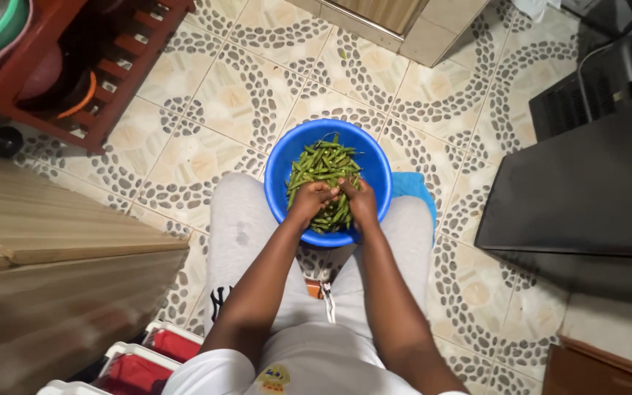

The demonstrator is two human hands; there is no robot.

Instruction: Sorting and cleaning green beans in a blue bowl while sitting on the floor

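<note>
Working low over the blue bowl (328, 150) wedged between our knees to steady it, we've got left hand (312, 199) and right hand (362, 201) together, pinching one green bean (336, 189) above the pile.

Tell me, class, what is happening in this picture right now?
A seated person in grey trousers holds both hands over a blue bowl balanced on the knees. The left hand and right hand meet in the middle, fingers closed around green pods that fill the bowl. A blue cloth shows beside the bowl, above a patterned tile floor. A red wooden rack stands at upper left.
</note>
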